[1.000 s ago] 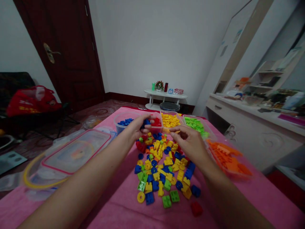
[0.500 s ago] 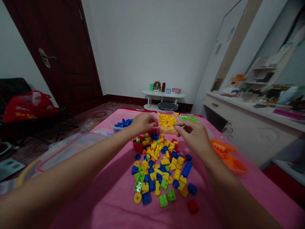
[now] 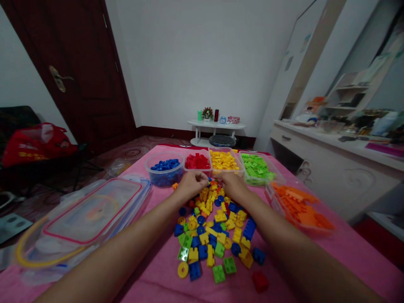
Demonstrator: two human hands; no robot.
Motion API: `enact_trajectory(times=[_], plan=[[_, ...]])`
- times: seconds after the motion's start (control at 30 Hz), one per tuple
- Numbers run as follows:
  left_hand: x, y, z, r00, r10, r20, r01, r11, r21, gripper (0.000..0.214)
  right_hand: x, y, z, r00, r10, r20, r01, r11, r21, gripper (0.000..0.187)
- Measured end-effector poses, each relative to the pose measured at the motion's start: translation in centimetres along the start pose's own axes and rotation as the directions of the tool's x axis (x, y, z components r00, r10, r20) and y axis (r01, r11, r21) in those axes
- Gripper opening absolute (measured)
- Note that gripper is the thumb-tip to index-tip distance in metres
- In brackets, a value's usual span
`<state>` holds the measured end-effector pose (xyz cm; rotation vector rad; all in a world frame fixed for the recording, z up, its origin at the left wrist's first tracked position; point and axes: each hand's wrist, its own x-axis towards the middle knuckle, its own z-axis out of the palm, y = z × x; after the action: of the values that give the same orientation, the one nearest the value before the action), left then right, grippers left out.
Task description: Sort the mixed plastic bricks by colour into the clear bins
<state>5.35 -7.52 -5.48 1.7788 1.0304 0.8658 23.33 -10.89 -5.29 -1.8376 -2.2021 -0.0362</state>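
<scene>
The blocks point(image 3: 220, 217) lie under and between my curled left hand point(image 3: 195, 183) and downturned right hand point(image 3: 232, 184); I can't tell whether either grips one. Light fingertip pinches would suit such small pieces.

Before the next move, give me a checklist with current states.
1. Left hand empty: cannot tell, curled fingers hide the grip.
2. Right hand empty: cannot tell, fingertips unclear at the pile's far end.
3. Blue tub uncovered: ok.
4. Orange container showing only orange pieces: ok.
5. Pile all one colour: not ok, mixed.
6. Near red block touching the pile: not ok, lies apart.
</scene>
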Motion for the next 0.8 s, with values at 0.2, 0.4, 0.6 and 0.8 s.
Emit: enact_trajectory(times=[0.2,0.4,0.6,0.8], plan=[[-0.7,1.3,-3.6,0.886,-0.268,0.379,0.463,0.583,-0.668,0.025,1.6,-1.5,-0.1,0.997,-0.004,0.079,0.019,0.982,-0.187,0.029],[-1.1,1.0,-5.5,0.969,-0.131,0.208,0.137,0.991,-0.014,0.026,0.9,-2.2,-1.0,0.997,0.068,-0.025,-0.071,0.984,-0.163,0.030],[-1.4,0.9,-5.4,0.993,0.008,0.116,-0.089,0.694,0.714,0.018,-2.3,-6.1,-1.4,0.996,-0.016,-0.091,0.040,0.963,0.267,0.028],[-2.4,1.3,-4.7,0.996,-0.087,0.004,0.037,0.461,0.887,0.025,-4.7,-9.7,-1.0,0.992,-0.116,0.052,0.107,0.982,0.157,0.023]])
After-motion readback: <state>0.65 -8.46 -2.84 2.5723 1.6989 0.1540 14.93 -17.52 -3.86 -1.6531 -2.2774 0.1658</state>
